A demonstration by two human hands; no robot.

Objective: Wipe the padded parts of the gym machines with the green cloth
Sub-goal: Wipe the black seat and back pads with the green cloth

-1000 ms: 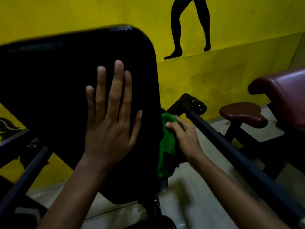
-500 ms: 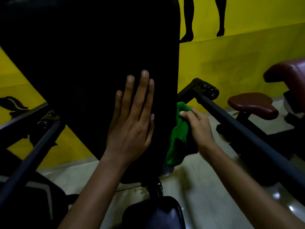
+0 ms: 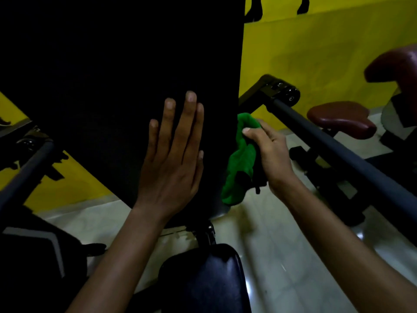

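Green cloth [image 3: 241, 159] hangs lengthwise beside black pad [image 3: 112, 86], right hand [image 3: 268, 152] gripping.

Left hand [image 3: 171, 163] on back pad [image 3: 112, 86]; cloth [image 3: 241, 161] right of it.

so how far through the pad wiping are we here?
Nothing shows as finished; the dark pads give no wiped marks. In hand: left hand flat on the black back pad, right hand gripping the green cloth against its right edge. Apparently left: the black seat pad below and the maroon seat nearby.
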